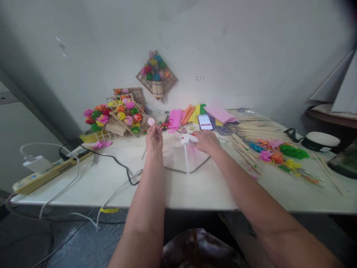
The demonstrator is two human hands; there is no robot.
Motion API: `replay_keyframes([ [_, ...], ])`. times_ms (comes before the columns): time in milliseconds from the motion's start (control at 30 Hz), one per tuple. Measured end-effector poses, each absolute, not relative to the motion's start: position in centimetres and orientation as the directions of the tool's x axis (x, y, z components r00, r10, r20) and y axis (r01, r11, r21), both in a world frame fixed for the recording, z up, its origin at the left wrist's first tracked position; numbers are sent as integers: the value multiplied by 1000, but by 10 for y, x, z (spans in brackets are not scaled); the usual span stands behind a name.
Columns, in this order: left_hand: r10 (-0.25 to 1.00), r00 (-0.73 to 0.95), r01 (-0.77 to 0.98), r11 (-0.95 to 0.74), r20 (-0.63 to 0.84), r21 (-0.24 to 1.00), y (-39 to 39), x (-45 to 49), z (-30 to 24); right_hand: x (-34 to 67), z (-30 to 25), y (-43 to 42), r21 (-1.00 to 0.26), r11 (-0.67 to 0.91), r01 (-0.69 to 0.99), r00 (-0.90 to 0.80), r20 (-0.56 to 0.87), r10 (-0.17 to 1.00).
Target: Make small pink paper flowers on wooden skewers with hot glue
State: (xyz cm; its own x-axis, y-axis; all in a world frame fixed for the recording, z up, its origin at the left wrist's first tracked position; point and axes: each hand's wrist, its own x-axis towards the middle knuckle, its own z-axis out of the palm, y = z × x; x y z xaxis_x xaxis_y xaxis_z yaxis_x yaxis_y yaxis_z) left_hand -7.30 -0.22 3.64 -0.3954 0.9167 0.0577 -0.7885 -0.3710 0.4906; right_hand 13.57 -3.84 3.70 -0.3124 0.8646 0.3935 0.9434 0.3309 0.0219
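Observation:
My left hand (154, 138) is closed in a pinch, raised over the middle of the table. A pale pink paper petal (151, 121) sticks up from its fingertips, and a thin stick seems to run out below them. To its right, my right hand (206, 141) is wrapped round a white hot glue gun (187, 139) with red parts. A long whitish glue stick (186, 160) juts from the gun toward the table's front edge. The gun's tip points to the back. My palm hides part of its handle.
Finished paper-flower pieces (119, 115) pile up at left, near a yellow power strip (52, 169) with cables. Coloured crepe paper (175, 118) and a phone (205, 122) lie behind my hands. Bamboo sticks (259, 128) and loose paper flowers (275, 152) spread at right. A flower panel (157, 76) hangs on the wall.

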Motion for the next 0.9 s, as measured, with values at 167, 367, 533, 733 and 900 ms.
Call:
replay_keyframes([
  [167, 946, -300, -724, -311, 126, 616, 4, -57, 25, 148, 36, -34, -374, 211, 903, -9, 474, 881],
  [367, 980, -73, -631, -189, 184, 752, 5, -43, 8, 148, 30, -26, -883, 346, 316, -66, 343, 937],
  [533, 981, -21, -593, -168, 194, 787, 3, -40, 7, 148, 36, -34, -931, 352, 102, -219, 324, 920],
  [733, 983, -9, -582, -156, 186, 798, 4, -40, 5, 146, 40, -40, -931, 342, 125, -225, 309, 924],
  [900, 982, 5, -596, -150, 191, 789, 5, -39, 3, 146, 35, -35, -939, 317, 136, -227, 282, 932],
])
